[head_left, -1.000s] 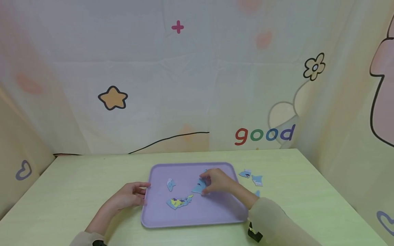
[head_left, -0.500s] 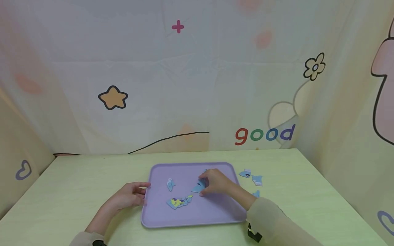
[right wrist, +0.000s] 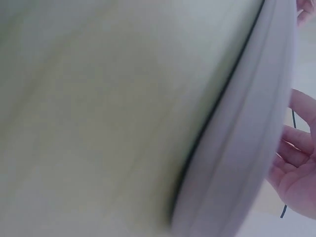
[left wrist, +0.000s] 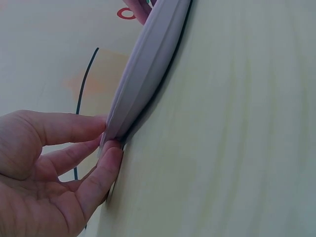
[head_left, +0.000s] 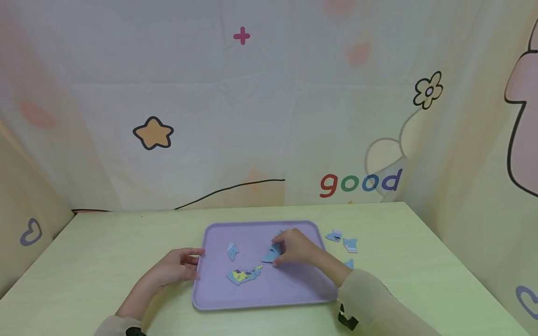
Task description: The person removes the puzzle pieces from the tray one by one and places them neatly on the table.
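Observation:
On the lilac tray point(head_left: 269, 298), my right hand point(head_left: 296, 247) pinches a light blue puzzle piece point(head_left: 270, 255) with a small dark mark, between thumb and fingers. The hand hides much of that piece. Another bit of blue pokes out just above the fingers. At the tray's left rim, my left hand point(head_left: 178, 267) holds the edge; the left wrist view has its thumb and fingertips against the rim. A blue, yellow and purple puzzle section point(head_left: 244, 275) lies nearer me, and a small blue-and-white puzzle piece point(head_left: 232, 252) lies left of the held one.
Outside the tray, to its right, several puzzle pieces point(head_left: 350, 245) lie on the pale wooden table point(head_left: 420, 280). One of them is partly covered by the right forearm. A printed cloth backdrop point(head_left: 269, 116) stands along the table's back and sides.
Very little differs. The right hand stays over the blue piece with only a slight shift of hand and forearm; the left hand and tray keep their places.

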### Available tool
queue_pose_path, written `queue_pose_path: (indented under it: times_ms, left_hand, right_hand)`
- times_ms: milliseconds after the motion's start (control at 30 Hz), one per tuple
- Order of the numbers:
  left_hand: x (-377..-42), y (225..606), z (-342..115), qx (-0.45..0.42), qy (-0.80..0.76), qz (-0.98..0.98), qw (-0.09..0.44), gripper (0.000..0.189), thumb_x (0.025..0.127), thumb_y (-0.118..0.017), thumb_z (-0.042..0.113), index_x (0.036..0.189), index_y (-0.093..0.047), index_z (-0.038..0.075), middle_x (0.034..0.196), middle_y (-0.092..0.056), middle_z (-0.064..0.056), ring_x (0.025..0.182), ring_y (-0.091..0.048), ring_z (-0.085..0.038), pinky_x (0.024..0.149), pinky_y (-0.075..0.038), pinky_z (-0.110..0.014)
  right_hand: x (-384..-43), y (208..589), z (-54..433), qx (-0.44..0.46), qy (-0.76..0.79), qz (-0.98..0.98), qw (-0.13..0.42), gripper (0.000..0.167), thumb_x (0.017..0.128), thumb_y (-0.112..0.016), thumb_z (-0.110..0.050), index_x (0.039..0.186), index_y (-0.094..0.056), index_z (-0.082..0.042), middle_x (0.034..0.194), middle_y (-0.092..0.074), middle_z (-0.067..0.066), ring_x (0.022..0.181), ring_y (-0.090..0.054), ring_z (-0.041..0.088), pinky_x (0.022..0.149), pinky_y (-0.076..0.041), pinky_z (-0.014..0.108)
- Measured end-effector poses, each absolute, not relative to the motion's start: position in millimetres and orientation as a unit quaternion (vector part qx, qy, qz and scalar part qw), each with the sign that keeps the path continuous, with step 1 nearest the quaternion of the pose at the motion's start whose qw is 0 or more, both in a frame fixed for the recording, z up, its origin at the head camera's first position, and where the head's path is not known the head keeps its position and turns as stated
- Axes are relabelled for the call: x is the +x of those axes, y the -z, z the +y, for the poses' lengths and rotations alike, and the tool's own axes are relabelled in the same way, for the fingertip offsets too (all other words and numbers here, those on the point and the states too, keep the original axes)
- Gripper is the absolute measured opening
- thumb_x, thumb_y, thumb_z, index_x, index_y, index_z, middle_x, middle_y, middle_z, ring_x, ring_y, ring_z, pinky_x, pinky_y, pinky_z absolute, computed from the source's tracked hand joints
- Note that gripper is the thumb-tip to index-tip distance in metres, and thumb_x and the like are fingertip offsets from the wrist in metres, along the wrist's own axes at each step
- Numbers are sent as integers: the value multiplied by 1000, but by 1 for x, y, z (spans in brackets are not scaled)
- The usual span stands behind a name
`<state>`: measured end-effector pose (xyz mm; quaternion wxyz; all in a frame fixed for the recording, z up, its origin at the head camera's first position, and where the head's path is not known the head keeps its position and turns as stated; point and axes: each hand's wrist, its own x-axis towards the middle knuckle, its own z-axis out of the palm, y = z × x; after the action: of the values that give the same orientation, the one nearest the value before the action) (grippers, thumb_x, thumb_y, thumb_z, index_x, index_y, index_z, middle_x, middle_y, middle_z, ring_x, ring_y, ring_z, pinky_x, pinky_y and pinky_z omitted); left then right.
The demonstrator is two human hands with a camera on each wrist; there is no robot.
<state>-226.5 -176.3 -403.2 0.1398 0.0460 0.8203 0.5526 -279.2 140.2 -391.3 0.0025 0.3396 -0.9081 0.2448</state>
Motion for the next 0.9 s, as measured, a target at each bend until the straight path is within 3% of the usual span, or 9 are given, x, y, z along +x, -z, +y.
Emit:
queue_pose_path:
  times_ms: [233,600,900]
  left_hand:
    - [-228,404,-177,45,-552,820,141,62,68,-69,-10,126,-47,-8,100,-54,-18,84,-55,-19,68,-48,-28]
    - [-228,405,-178,50,-557,816,146,62,68,-68,-11,126,-46,-9,100,-53,-17,83,-54,-18,66,-48,-26]
    - [-228,405,-177,56,-550,821,143,60,70,-67,-10,126,-46,-9,101,-55,-16,89,-51,-21,67,-48,-26]
  right_hand:
    - [-275,384,146,338,-264,-903,0,50,61,-83,-16,100,-65,9,97,-67,17,89,-64,23,76,-50,28]
    - [-268,375,164,321,-305,-897,-7,53,62,-83,-16,104,-63,10,102,-66,17,93,-62,26,81,-49,37]
    - [-265,375,189,315,-321,-893,-1,53,64,-82,-16,106,-62,10,105,-64,17,96,-60,28,83,-49,38]
